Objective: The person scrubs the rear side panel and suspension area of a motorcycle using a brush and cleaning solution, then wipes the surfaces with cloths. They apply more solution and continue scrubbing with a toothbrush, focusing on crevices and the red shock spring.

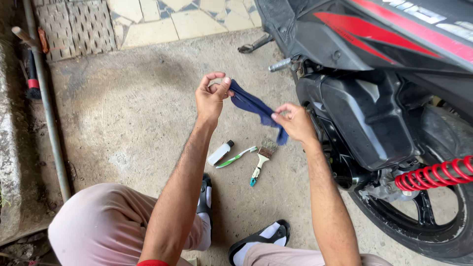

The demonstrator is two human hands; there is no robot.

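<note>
Two hands (212, 96) (294, 120), one blue cloth (253, 104) — one bottle (220, 152), one toothbrush (236, 157), one paintbrush (261, 161), one motorcycle (374, 98).

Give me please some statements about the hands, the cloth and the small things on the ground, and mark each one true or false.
1. Both hands hold the dark blue cloth, the left hand and the right hand at opposite ends. True.
2. The paintbrush is in the right hand. False: it lies on the concrete floor.
3. A toothbrush lies between the small white bottle and the paintbrush. True.
4. The motorcycle's coil spring is blue. False: it is red.
5. The small white bottle stands upright. False: it lies on its side.
</note>
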